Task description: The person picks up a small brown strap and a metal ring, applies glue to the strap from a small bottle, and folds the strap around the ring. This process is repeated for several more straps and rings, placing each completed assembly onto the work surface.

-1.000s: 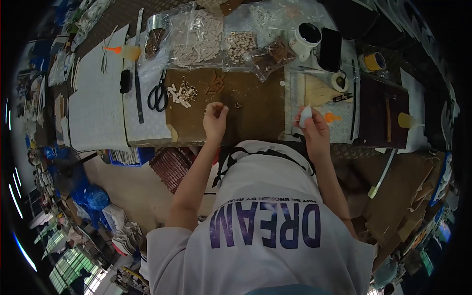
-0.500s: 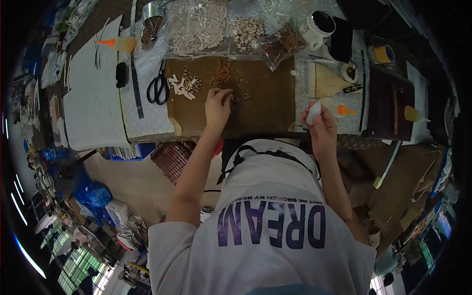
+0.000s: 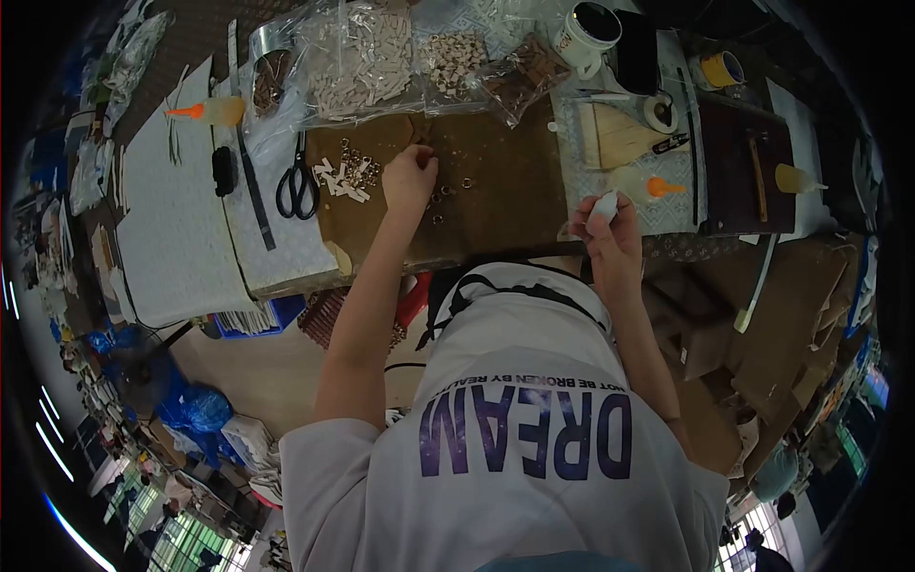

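My left hand [image 3: 410, 181] reaches over the brown mat [image 3: 505, 210] at the small brown strips [image 3: 419, 129], which it mostly hides. Its fingers are bent together, and what they hold, if anything, cannot be made out. Beside it on the left lies a pile of pale strips [image 3: 355, 191] mixed with small metal rings [image 3: 367, 170]. A few loose metal rings [image 3: 467, 183] rest on the mat to the right of that hand. Closed round a small white bottle [image 3: 604, 206], my right hand [image 3: 615, 238] is held at the mat's right side, near the table's front edge.
Black scissors [image 3: 297, 186] and a metal ruler [image 3: 253, 172] lie at left. Bags of pale pieces [image 3: 357, 62] and brown pieces [image 3: 522, 76] line the back, with a white mug [image 3: 583, 43]. An orange-tipped bottle [image 3: 634, 183] and a tape roll [image 3: 660, 114] are on the right.
My left hand has moved away from me, from the loose rings to the brown strips. Another ring now shows on the mat. My right hand still holds the white bottle. The view has shifted slightly.
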Demonstrator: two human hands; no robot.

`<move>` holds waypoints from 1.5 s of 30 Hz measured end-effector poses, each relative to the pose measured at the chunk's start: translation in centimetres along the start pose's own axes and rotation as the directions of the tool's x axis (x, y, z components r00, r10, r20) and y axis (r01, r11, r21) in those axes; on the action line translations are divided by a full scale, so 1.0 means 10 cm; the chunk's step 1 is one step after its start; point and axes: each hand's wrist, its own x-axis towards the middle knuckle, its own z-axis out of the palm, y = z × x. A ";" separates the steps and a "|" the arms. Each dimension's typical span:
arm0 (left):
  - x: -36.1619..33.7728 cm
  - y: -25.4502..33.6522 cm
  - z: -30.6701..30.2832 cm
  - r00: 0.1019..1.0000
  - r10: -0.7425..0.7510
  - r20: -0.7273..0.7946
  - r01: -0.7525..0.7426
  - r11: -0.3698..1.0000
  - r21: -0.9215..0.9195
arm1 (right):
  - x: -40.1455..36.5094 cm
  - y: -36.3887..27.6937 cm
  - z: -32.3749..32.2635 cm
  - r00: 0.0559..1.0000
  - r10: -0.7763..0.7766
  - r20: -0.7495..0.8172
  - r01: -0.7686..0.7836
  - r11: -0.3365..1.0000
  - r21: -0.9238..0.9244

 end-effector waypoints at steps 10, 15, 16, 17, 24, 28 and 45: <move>-0.87 1.02 -0.29 0.895 -0.044 0.443 0.445 0.139 -0.885 | 0.18 0.15 0.14 0.987 0.135 0.087 -0.104 0.950 -0.293; -1.06 1.19 -0.20 0.948 0.016 0.317 0.305 0.224 -0.925 | 0.23 0.24 0.14 0.963 0.161 0.217 -0.096 0.955 -0.282; -1.08 1.19 -0.17 0.940 0.029 0.341 0.325 0.230 -0.917 | 0.24 0.25 0.13 0.959 0.175 0.225 -0.104 0.950 -0.295; -1.11 1.18 -0.15 0.931 0.040 0.363 0.344 0.236 -0.909 | 0.26 0.28 0.09 0.955 0.194 0.223 -0.123 0.947 -0.298; -1.27 0.82 0.06 0.939 -0.044 0.340 0.333 0.359 -0.872 | 0.73 0.55 -0.34 0.973 -0.068 0.221 0.202 0.714 -0.670; -1.40 0.54 -0.01 0.943 -0.145 0.298 0.332 0.391 -0.858 | 1.05 0.84 -0.55 0.851 -0.262 0.455 0.521 0.311 -0.795; -1.53 0.19 -0.15 0.930 -0.271 0.247 0.331 0.331 -0.883 | 1.10 1.05 -0.53 0.763 -0.113 0.636 0.646 0.133 -0.752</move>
